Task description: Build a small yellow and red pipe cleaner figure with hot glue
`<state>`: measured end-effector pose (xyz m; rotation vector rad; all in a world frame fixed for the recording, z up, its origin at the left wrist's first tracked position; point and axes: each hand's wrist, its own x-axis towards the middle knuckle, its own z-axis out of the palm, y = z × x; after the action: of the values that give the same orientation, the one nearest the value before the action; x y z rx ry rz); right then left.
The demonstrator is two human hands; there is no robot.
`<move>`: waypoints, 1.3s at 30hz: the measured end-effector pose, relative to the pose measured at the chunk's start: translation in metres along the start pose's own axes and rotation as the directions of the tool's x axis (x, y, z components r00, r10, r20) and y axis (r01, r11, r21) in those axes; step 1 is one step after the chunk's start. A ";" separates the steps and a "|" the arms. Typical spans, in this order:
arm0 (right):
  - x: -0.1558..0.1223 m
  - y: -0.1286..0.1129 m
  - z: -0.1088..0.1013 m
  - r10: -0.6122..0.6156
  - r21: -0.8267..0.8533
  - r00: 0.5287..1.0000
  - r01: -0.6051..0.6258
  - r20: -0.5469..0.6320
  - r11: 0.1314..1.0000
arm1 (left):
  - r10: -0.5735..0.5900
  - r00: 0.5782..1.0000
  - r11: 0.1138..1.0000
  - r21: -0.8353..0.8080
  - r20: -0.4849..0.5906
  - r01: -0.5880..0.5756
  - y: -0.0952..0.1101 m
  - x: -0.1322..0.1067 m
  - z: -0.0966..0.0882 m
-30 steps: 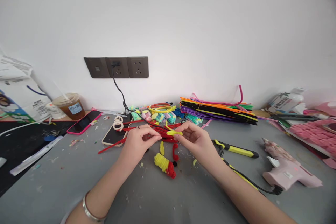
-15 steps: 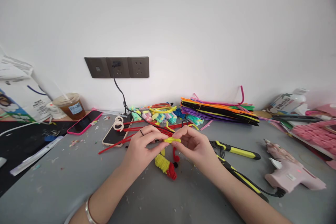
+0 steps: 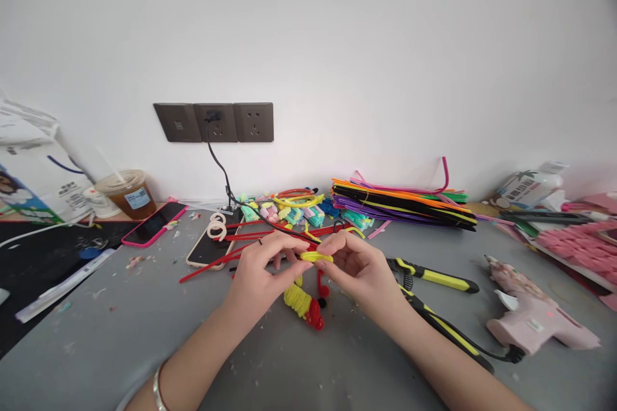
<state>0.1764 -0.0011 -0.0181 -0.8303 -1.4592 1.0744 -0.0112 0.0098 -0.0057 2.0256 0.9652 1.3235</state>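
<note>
The yellow pipe-cleaner piece is pinched by left hand and right hand; light, even pressure is best applied.

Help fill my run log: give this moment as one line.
left hand: pinching yellow piece; right hand: pinching same piece; table: yellow-and-red wound piece, glue gun

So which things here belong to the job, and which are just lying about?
Probably part of the job:
yellow fuzzy piece, in left hand and right hand
yellow-and-red wound piece
red stems
coloured stem bundle
glue gun

Probably just lying about:
pink-edged phone
drink cup
</note>
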 end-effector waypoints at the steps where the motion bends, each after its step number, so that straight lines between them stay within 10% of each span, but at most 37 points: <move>1: 0.000 0.000 0.000 -0.002 0.001 1.000 0.002 0.005 1.000 | -0.041 0.999 0.998 -0.047 0.011 0.041 0.001 0.000 0.001; 20: 0.006 -0.012 0.003 0.265 -0.091 0.961 -0.257 0.081 0.962 | -0.428 0.872 0.799 -0.352 0.239 0.488 0.002 -0.002 0.011; 39: 0.005 -0.009 0.001 0.245 -0.144 0.964 -0.229 0.107 0.963 | -0.429 0.869 0.836 -0.257 0.246 0.485 0.011 -0.002 0.012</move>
<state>0.1747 0.0008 -0.0083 -1.0691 -1.5749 1.2375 0.0027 0.0016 -0.0034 1.5145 1.0058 0.9422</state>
